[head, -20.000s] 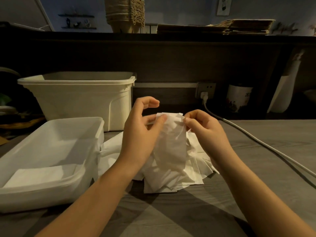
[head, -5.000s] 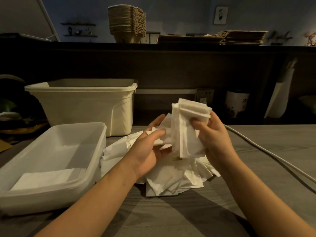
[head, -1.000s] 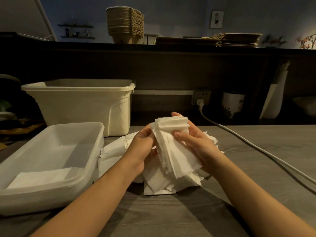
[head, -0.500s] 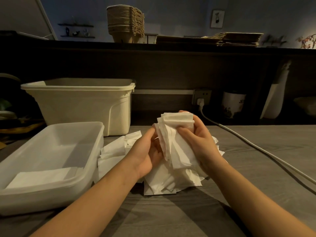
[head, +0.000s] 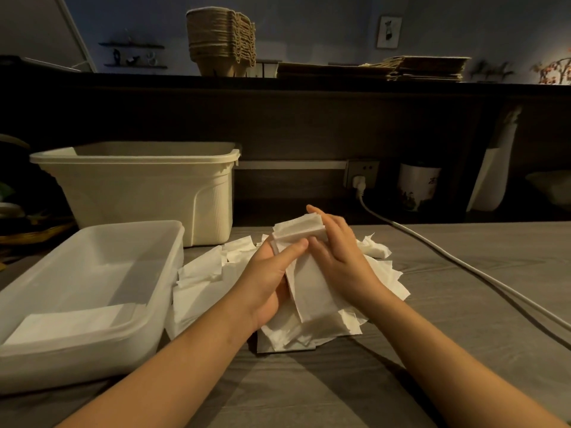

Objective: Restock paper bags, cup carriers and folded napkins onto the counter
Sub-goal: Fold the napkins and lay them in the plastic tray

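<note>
**Ana:** Folded napkins (head: 304, 264) are in both hands, right?

**Ben:** Yes. The left hand (head: 268, 279) holds the bunch from the left, with its thumb across the front. The right hand (head: 343, 257) grips the right side, fingers bent round it. The bunch stands up over the middle of the tabletop (head: 463, 319), a bit toward the far edge.

**Ana:** What is under it?

**Ben:** A messy pile of loose napkins (head: 200, 282), lying on the tabletop just below the hands.

**Ana:** Which step is this?

**Ben:** I think it is the napkin step. The cup carriers (head: 221, 44) and the paper bags (head: 426, 67) sit up on the counter (head: 309, 83), past the far edge. The hands look like they are making the bunch neat.

**Ana:** Where does it go next?

**Ben:** Maybe into the clear tub (head: 160, 291) by the left edge, where one flat napkin (head: 71, 322) lies at the near end. Or up on the counter. I cannot tell which.

**Ana:** What does that move need?

**Ben:** A soft, even squeeze, so no sheet slips out. And a lift straight up, so the loose ones do not drag along.
</note>
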Action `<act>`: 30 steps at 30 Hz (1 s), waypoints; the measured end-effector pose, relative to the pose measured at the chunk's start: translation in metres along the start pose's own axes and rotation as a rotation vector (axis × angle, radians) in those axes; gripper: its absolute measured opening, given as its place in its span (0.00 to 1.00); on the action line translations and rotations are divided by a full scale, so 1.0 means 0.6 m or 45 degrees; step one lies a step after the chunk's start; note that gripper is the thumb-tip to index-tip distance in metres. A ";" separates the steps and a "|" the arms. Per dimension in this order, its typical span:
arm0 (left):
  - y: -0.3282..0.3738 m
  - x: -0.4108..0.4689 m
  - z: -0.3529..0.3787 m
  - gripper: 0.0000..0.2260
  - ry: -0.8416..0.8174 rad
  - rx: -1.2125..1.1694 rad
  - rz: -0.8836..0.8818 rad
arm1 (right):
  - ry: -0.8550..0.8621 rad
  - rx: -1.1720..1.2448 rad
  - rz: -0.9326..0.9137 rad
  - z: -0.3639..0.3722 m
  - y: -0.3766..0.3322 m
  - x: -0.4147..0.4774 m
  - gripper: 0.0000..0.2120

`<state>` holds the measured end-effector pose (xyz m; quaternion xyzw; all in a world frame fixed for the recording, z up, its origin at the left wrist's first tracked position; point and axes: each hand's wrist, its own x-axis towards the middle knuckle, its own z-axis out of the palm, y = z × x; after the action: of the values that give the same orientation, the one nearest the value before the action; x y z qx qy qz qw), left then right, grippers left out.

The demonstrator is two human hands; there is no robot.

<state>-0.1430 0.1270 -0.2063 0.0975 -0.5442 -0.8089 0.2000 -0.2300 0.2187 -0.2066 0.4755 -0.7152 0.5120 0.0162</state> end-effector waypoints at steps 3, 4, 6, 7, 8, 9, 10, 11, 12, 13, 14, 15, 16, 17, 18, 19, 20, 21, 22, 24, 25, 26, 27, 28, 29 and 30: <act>0.000 0.000 0.001 0.10 0.051 -0.036 0.010 | -0.089 0.143 0.122 -0.005 -0.004 -0.004 0.29; 0.001 0.001 0.001 0.08 0.064 -0.056 0.019 | -0.111 0.234 0.164 -0.009 -0.007 -0.006 0.33; 0.009 -0.001 0.001 0.07 0.083 -0.148 0.048 | -0.163 0.380 0.252 -0.017 -0.010 -0.008 0.40; 0.014 -0.001 0.001 0.09 0.089 -0.211 0.064 | -0.192 0.425 0.291 -0.021 -0.010 -0.007 0.41; 0.019 -0.001 0.000 0.12 0.095 -0.270 0.088 | -0.220 0.452 0.317 -0.024 -0.009 -0.007 0.42; 0.024 -0.002 0.000 0.15 0.100 -0.314 0.118 | -0.241 0.477 0.337 -0.025 -0.008 -0.006 0.41; 0.028 -0.002 -0.001 0.16 0.100 -0.348 0.154 | -0.248 0.510 0.359 -0.025 -0.007 -0.006 0.39; 0.032 -0.001 -0.003 0.16 0.096 -0.380 0.191 | -0.245 0.549 0.380 -0.024 -0.007 -0.005 0.33; 0.035 0.000 -0.005 0.16 0.094 -0.408 0.224 | -0.236 0.585 0.390 -0.024 -0.008 -0.005 0.25; 0.037 0.001 -0.006 0.17 0.094 -0.419 0.249 | -0.225 0.613 0.388 -0.023 -0.009 -0.004 0.18; 0.038 0.001 -0.008 0.18 0.104 -0.401 0.269 | -0.219 0.640 0.380 -0.023 -0.009 -0.005 0.14; 0.038 0.001 -0.008 0.20 0.112 -0.366 0.281 | -0.216 0.677 0.371 -0.024 -0.009 -0.005 0.12; 0.036 0.001 -0.008 0.22 0.119 -0.330 0.284 | -0.217 0.720 0.368 -0.025 -0.010 -0.005 0.11; 0.034 0.000 -0.008 0.24 0.124 -0.310 0.282 | -0.225 0.762 0.367 -0.025 -0.012 -0.006 0.12; 0.031 0.000 -0.008 0.25 0.126 -0.300 0.283 | -0.237 0.790 0.369 -0.026 -0.013 -0.007 0.13; 0.029 0.000 -0.008 0.25 0.126 -0.292 0.288 | -0.257 0.802 0.374 -0.025 -0.012 -0.008 0.15; 0.028 0.001 -0.008 0.24 0.129 -0.288 0.295 | -0.286 0.802 0.382 -0.025 -0.013 -0.009 0.18; 0.028 0.001 -0.009 0.24 0.132 -0.288 0.299 | -0.314 0.799 0.391 -0.023 -0.013 -0.010 0.22; 0.028 0.002 -0.009 0.23 0.133 -0.285 0.302 | -0.331 0.793 0.397 -0.021 -0.013 -0.011 0.26; 0.028 0.002 -0.007 0.23 0.129 -0.265 0.306 | -0.313 0.781 0.405 -0.019 -0.014 -0.012 0.31; 0.027 0.002 -0.006 0.22 0.123 -0.271 0.312 | -0.280 0.783 0.408 -0.019 -0.014 -0.011 0.30; 0.027 0.002 -0.005 0.23 0.111 -0.296 0.317 | -0.245 0.785 0.415 -0.019 -0.015 -0.011 0.28; 0.027 0.003 -0.005 0.23 0.092 -0.328 0.319 | -0.217 0.777 0.420 -0.020 -0.016 -0.011 0.25; 0.028 0.002 -0.005 0.23 0.071 -0.352 0.322 | -0.199 0.742 0.416 -0.020 -0.017 -0.011 0.20; 0.028 0.002 -0.005 0.23 0.051 -0.362 0.326 | -0.181 0.671 0.395 -0.021 -0.017 -0.011 0.16; 0.029 0.002 -0.006 0.23 0.031 -0.357 0.333 | -0.155 0.584 0.358 -0.023 -0.018 -0.010 0.12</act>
<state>-0.1393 0.1180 -0.1917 0.0069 -0.4318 -0.8426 0.3217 -0.2256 0.2329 -0.1957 0.3929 -0.6391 0.6282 -0.2062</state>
